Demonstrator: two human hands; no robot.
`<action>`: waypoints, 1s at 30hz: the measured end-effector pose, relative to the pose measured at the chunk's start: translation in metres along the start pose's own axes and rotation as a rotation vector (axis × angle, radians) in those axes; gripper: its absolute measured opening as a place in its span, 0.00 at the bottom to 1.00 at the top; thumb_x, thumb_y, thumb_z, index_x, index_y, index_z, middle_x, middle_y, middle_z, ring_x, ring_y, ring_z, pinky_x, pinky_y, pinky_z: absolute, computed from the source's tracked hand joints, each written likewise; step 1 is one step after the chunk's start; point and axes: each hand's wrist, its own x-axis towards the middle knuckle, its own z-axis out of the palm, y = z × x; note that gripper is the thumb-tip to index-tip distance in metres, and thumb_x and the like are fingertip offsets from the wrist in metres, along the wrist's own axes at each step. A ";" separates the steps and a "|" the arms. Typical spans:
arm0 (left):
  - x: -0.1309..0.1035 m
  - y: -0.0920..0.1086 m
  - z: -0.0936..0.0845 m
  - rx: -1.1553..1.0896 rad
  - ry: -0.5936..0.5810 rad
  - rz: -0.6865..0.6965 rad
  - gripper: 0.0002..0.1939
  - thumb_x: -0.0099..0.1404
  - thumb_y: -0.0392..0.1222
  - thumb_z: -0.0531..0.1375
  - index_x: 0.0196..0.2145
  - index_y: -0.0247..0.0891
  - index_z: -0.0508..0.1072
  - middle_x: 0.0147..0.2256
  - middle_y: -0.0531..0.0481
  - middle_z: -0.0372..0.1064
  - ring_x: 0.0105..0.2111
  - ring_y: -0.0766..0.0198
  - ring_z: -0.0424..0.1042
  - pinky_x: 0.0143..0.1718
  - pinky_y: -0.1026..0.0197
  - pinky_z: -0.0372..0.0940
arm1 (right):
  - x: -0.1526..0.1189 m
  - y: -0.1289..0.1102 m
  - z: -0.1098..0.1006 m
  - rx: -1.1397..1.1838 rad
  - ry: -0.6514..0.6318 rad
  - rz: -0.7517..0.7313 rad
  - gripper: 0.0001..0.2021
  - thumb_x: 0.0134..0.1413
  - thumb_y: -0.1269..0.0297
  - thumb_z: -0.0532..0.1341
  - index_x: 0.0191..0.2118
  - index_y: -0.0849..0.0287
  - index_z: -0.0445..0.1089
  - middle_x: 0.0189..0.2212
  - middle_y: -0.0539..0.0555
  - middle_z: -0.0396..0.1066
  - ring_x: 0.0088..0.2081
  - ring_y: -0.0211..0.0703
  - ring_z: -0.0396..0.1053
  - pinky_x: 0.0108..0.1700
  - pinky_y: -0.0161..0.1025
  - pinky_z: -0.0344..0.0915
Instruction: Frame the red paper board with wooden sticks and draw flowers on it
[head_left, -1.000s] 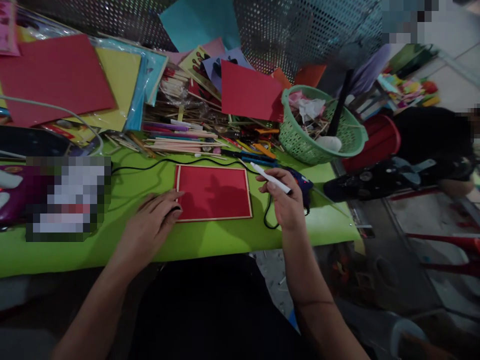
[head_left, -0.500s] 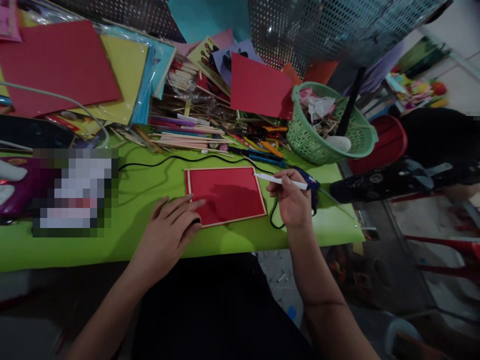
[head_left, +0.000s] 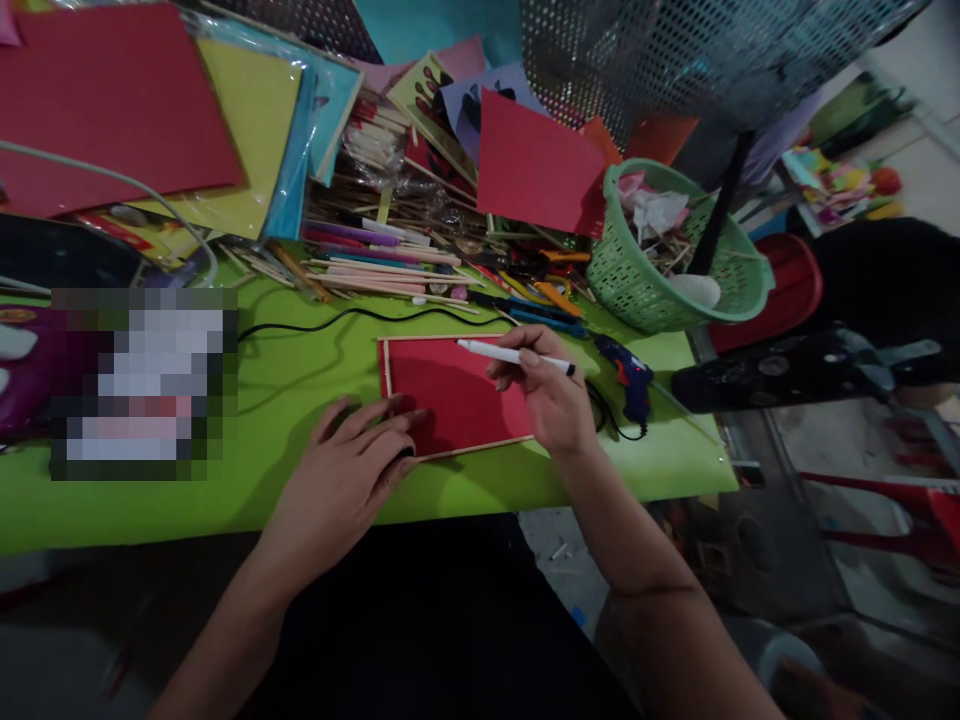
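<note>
A red card [head_left: 457, 400] edged with thin wooden sticks lies on the green table [head_left: 285, 375]. My left hand [head_left: 356, 445] rests at the card's lower left corner, fingers apart and fingertips on its left edge. In my right hand [head_left: 551, 390] is a white marker [head_left: 495, 352], gripped between thumb and fingers with its tip pointing left above the upper part of the card. Whether the tip touches the card I cannot tell. My right hand covers the card's right edge.
A blue glue gun [head_left: 628, 375] with a black cord lies to the right. Behind are a green basket [head_left: 667, 285] of scraps, loose sticks [head_left: 375, 280] and pens, and coloured paper [head_left: 532, 160]. A blurred-out device [head_left: 142, 380] lies at left.
My right hand has moved left with the marker, from the card's upper right corner to over its top middle. My left hand stays at the lower left corner.
</note>
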 end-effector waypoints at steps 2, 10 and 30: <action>0.000 0.000 0.000 0.001 0.005 0.015 0.13 0.78 0.48 0.51 0.43 0.47 0.74 0.59 0.52 0.75 0.66 0.53 0.66 0.70 0.38 0.50 | -0.002 0.010 0.001 0.004 -0.051 0.048 0.11 0.59 0.55 0.65 0.42 0.55 0.75 0.33 0.52 0.76 0.33 0.42 0.73 0.36 0.39 0.70; -0.001 0.000 0.000 0.007 -0.009 0.030 0.11 0.78 0.48 0.51 0.44 0.46 0.72 0.60 0.52 0.74 0.66 0.54 0.65 0.70 0.39 0.48 | -0.005 0.017 0.002 -0.003 -0.106 0.095 0.08 0.61 0.57 0.67 0.41 0.55 0.76 0.34 0.51 0.78 0.34 0.39 0.74 0.37 0.37 0.70; -0.002 0.000 0.001 0.017 0.009 0.086 0.10 0.78 0.45 0.52 0.49 0.46 0.72 0.59 0.53 0.75 0.67 0.55 0.63 0.71 0.41 0.43 | 0.000 0.017 0.010 -0.099 -0.078 0.109 0.09 0.56 0.57 0.71 0.38 0.55 0.76 0.29 0.49 0.76 0.31 0.38 0.72 0.34 0.36 0.69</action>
